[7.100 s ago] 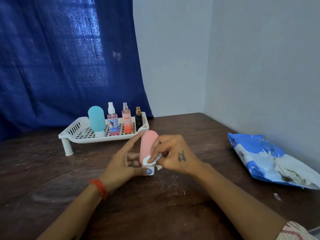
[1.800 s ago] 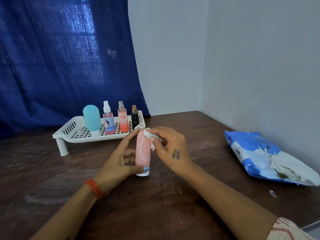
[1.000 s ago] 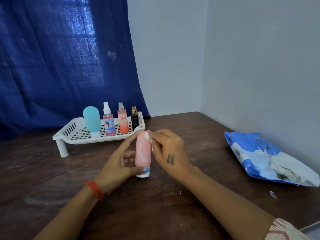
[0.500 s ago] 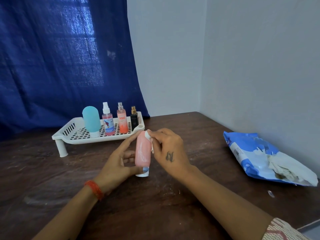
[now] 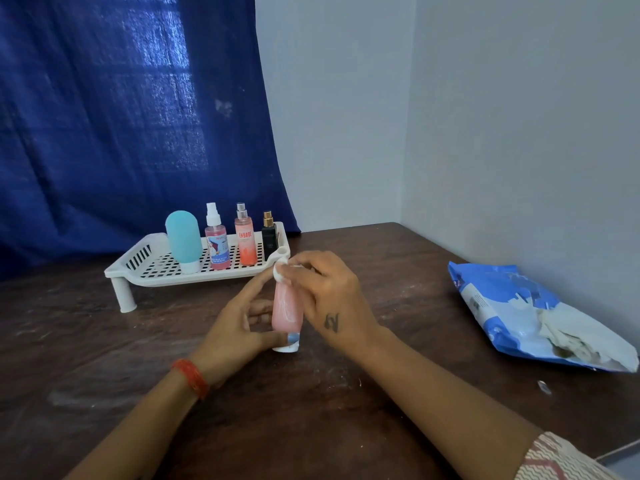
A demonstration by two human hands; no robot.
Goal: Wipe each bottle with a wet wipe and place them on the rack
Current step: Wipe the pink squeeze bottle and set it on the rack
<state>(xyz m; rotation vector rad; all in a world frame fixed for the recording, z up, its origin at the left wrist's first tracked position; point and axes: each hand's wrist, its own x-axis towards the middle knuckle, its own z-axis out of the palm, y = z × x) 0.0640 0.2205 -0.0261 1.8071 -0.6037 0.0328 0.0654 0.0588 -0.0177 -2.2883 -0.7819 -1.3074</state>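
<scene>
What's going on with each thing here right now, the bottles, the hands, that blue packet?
Pink bottle: upright on its cap, off the rack, being wiped.
Wipe: bunched at the bottle's top.
Left hand: holds the bottle.
Right hand: pinches the wipe.
Rack: holds four upright bottles.
Teal bottle: upright, cap down.
Wipes pack: lying open, wipes showing.

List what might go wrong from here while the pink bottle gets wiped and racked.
1. The pink bottle stands on its narrow white cap, steadied by the left hand; pressure from the wipe in the right hand at its top might tip it.
2. The rack already holds four upright bottles; setting the pink one beside the teal bottle might knock one over.
</scene>
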